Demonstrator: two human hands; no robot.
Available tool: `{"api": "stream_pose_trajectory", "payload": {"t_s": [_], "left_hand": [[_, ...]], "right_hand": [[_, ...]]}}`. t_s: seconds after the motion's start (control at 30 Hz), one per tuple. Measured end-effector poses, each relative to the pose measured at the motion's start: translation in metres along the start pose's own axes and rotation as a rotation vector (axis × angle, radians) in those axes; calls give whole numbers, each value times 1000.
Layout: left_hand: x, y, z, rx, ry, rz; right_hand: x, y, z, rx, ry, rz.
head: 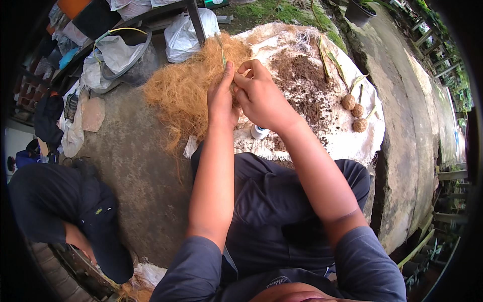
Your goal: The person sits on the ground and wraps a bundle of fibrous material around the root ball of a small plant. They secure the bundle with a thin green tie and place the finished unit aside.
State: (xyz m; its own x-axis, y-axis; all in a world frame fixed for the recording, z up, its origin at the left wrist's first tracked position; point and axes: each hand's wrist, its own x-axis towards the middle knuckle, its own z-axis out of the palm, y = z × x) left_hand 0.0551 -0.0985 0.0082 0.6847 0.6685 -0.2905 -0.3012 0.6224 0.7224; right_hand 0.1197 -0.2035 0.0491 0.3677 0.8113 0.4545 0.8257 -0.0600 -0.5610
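My left hand (222, 96) holds a plant with a narrow green leaf (222, 53) that points up past the thumb. The plant's base is mostly hidden between both hands. My right hand (260, 92) is beside it, thumb and forefinger pinched together close to the left fingers; what they pinch is too small to make out. Under the right wrist stands a white thread spool (259, 132). Loose brown coconut fibre (181, 85) lies behind and left of the hands. Dark soil (302, 75) is spread over a white woven sack (339, 147).
Several fibre-wrapped root balls (360, 125) with leaves lie at the sack's right side. A white plastic bag (188, 34) and a clear basin (139, 60) stand at upper left. Another person's bent leg (49, 200) is at left. A black pot (358, 13) stands at top right.
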Motion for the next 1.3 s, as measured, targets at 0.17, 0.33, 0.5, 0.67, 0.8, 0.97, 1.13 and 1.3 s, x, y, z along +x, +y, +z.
{"api": "stream_pose_trajectory", "payload": {"t_s": [0.17,0.33,0.5,0.67,0.8,0.97,1.13,1.3], "left_hand": [[2,6,-5,-145,-42,-45],[2,1,-6,-248,-127,-67],[0,-2,-3,-268,-142,-83],[1,-2,-3,-305,-147,-133],[5,-4,-5,-329,-127,-134],[7,-7,-4,-364,-118,-129],[7,-8,-3,-354,-101,-144],[6,-6,-4,-367,-84,-150]], "right_hand": [[-2,15,-35,353,-96,36],[-24,59,-48,188,-94,469],[-66,109,-37,-181,-628,527],[-101,124,-11,-27,-809,423],[-114,107,9,-114,-784,479],[-128,95,35,-244,-742,569],[-123,109,28,-119,-763,524],[-109,107,-29,189,-762,468]]}}
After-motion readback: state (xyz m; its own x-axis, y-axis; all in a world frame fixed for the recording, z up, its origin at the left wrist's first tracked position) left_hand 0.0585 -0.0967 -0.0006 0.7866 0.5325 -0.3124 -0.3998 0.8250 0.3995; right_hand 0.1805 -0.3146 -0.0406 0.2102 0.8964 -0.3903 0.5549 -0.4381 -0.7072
